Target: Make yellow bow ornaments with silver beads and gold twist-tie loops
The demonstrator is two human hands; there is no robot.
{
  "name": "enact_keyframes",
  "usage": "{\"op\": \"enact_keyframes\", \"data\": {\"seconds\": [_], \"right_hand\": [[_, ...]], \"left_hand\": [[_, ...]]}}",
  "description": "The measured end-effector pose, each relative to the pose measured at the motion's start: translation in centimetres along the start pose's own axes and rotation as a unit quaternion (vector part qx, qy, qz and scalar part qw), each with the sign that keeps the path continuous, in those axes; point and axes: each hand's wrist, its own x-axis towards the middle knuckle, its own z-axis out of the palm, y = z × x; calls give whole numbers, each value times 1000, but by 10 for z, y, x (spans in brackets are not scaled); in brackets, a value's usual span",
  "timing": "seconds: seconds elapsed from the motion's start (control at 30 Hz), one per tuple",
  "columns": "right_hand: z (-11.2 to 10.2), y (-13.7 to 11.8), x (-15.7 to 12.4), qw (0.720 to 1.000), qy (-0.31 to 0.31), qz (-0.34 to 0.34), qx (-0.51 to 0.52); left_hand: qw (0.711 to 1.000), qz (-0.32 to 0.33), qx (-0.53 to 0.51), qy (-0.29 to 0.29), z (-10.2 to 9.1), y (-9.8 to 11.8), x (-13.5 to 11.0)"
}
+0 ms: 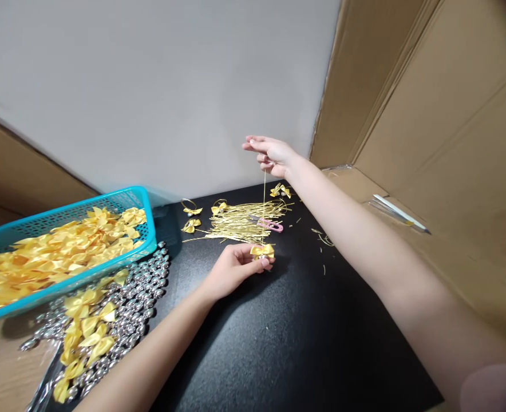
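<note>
My left hand (pixel 238 266) pinches a yellow ribbon bow (pixel 262 252) between thumb and fingers, low over the black table. From the bow a thin gold cord (pixel 264 200) runs straight up, taut, to my right hand (pixel 274 155). The right hand is raised well above the table, its lower fingers closed on the cord's upper end and its upper fingers stretched out. Behind the bow lies a pile of cut gold cords (pixel 236 224), with a pink-handled cutter (pixel 270 225) on top. Small bows with cord loops (pixel 192 226) lie left of the pile.
A turquoise basket (pixel 150 229) full of yellow bows stands at the left. Silver beads (pixel 139 303) and loose bows (pixel 90 329) lie before it. Cord scraps (pixel 324 237) are on the right of the black table (pixel 253 355). Cardboard walls (pixel 463 114) and a grey panel (pixel 150 86) enclose it.
</note>
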Motion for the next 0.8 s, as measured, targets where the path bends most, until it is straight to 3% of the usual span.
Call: {"op": "enact_keyframes", "data": {"seconds": [0.33, 0.8], "right_hand": [[9, 4, -9, 1000, -4, 7, -12], [9, 5, -9, 999, -4, 2, -35]], "left_hand": [[1000, 23, 11, 12, 7, 8, -4], [998, 21, 38, 47, 5, -2, -5]]}}
